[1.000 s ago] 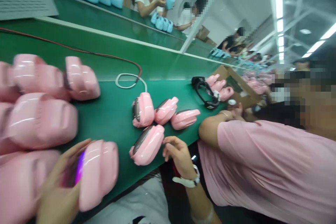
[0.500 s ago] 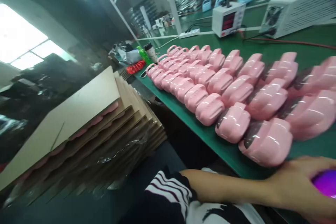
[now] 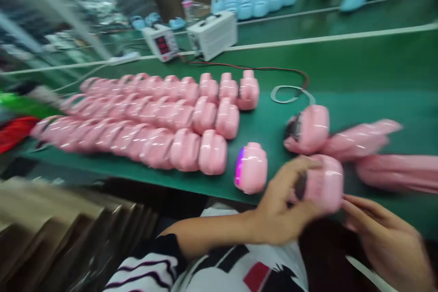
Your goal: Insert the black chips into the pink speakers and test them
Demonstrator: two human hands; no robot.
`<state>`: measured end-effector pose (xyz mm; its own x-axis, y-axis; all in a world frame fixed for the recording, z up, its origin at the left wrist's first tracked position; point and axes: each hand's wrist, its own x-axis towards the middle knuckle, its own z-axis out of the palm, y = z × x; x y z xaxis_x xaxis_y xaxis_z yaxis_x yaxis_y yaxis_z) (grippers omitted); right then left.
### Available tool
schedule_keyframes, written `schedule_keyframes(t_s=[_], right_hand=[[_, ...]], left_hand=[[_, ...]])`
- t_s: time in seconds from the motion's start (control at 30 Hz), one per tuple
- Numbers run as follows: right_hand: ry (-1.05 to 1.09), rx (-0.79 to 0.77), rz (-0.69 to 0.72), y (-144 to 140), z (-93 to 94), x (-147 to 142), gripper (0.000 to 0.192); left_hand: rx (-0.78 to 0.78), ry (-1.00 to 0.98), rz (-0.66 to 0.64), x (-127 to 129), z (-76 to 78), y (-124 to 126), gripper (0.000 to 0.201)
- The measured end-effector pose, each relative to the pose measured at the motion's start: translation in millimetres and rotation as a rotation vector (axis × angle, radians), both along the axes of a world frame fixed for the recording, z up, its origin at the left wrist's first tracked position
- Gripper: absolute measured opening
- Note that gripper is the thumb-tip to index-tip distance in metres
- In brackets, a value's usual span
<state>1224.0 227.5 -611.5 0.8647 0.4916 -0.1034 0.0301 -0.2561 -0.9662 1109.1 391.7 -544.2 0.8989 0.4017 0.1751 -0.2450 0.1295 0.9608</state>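
Stacked cardboard sheets (image 3: 68, 237) sit at lower left, beside rows of pink units (image 3: 153, 118) on the green surface (image 3: 359, 82). The lit pink unit (image 3: 251, 167), in hand a second ago, now stands alone at the near edge, released. The left hand (image 3: 284, 210) now wraps its fingers around another pink unit (image 3: 323, 182); the right hand (image 3: 386, 237) approaches, fingers loosely spread, holding nothing. Motion blur obscures the units at far right.

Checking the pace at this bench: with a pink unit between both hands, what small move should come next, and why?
Probably close the right hand onto the pink unit: the left hand already grips one side, while the right fingers sit just beside it at the green table edge.
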Motion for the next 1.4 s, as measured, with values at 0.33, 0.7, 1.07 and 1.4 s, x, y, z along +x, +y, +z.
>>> schedule_keyframes(t_s=[0.33,0.7,1.07,1.4], right_hand=[[0.262,0.176,-0.188,6.7,16.2,13.5,0.022],[0.350,0.200,-0.092,4.1,25.1,24.1,0.020],[0.334,0.213,-0.032,9.2,16.2,33.9,0.034],[0.662,0.285,0.168,7.2,7.0,39.4,0.041]], left_hand=[[0.021,0.336,0.037,60.1,-45.4,-8.8,0.045],[0.062,0.328,0.097,68.1,-51.5,-11.6,0.037],[0.088,0.325,0.070,67.7,-46.4,-13.4,0.032],[0.066,0.313,0.036,66.5,-54.5,-10.9,0.038]])
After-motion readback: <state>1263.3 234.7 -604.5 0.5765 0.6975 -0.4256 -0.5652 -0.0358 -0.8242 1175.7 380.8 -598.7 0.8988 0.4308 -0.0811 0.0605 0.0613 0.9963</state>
